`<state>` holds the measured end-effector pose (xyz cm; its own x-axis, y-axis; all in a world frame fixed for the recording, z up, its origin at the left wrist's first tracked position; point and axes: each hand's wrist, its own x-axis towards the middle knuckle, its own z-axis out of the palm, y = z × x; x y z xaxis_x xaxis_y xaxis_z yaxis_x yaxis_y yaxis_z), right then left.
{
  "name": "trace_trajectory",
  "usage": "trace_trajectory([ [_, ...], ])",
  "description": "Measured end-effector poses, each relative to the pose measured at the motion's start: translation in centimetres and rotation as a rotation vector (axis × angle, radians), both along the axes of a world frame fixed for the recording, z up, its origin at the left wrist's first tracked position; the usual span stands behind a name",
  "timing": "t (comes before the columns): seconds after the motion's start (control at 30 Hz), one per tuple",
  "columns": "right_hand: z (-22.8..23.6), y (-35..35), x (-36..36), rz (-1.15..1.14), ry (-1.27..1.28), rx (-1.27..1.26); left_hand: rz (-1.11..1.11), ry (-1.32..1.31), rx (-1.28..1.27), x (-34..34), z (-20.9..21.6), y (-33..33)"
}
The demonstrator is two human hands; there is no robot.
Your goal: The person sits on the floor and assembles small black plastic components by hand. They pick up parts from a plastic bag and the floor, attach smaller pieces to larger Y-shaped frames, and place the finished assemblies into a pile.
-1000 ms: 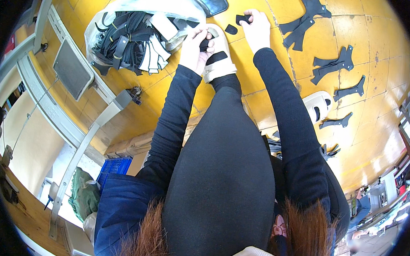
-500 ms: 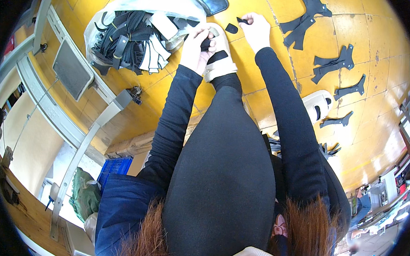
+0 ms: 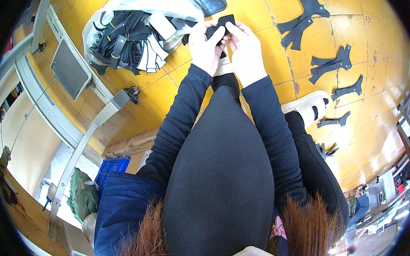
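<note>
Black fabric (image 3: pixel 227 20) is pinched in the closed fingertips of the left hand (image 3: pixel 206 48) and right hand (image 3: pixel 247 50), jutting just beyond them. The hands, apart a moment earlier, now meet. Around them: one translucent bag (image 3: pixel 149 1) of dark strips (image 3: pixel 119 44), two pale slippers (image 3: pixel 303 106), and at least five groups of dark straps (image 3: pixel 336 64) across the yellow floor (image 3: pixel 169 93).

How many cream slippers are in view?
2: the left slipper, mostly hidden beneath the left hand and right hand; the right slipper, on the yellow floor further right. Others could be hidden.
</note>
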<state>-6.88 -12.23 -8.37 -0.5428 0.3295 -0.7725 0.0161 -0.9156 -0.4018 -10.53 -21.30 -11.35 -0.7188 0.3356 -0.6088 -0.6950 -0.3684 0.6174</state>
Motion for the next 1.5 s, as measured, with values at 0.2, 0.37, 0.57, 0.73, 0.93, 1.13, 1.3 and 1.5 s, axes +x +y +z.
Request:
trace_trajectory([
  [0.2, 1.2, 0.1, 0.7, 0.085, -0.08, 0.2, -0.001, -0.024, -0.012, -0.5, 0.6, -0.2],
  [0.37, 0.3, -1.0, 0.8, 0.149, -0.116, 0.236, -0.002, 0.031, -0.09, -0.2, 0.8, 0.2],
  [0.57, -0.3, 0.4, 1.5, 0.431, -0.142, 1.108, -0.235, 0.198, -0.159, -1.1, 0.5, -0.8],
  [0.73, 0.3, 2.4, 1.8, 0.651, -0.128, 0.952, -0.242, 0.15, -0.055, -1.1, 0.5, -1.2],
  [0.93, 1.1, 2.2, 1.8, 0.486, -0.032, 0.492, -0.195, 0.08, -0.043, -0.4, 0.5, -0.9],
  [1.13, 1.8, 0.8, 1.8, 0.399, -0.082, 0.487, -0.2, 0.176, -0.172, 0.0, 0.4, -0.5],
  [1.3, 2.3, 1.8, 2.0, 0.372, -0.013, 0.396, -0.093, -0.012, 0.006, -0.3, 1.1, -0.6],
  [1.5, 1.0, 1.5, 2.4, 0.578, 0.021, 0.495, -0.18, 0.077, -0.02, -0.3, 1.9, -0.5],
])
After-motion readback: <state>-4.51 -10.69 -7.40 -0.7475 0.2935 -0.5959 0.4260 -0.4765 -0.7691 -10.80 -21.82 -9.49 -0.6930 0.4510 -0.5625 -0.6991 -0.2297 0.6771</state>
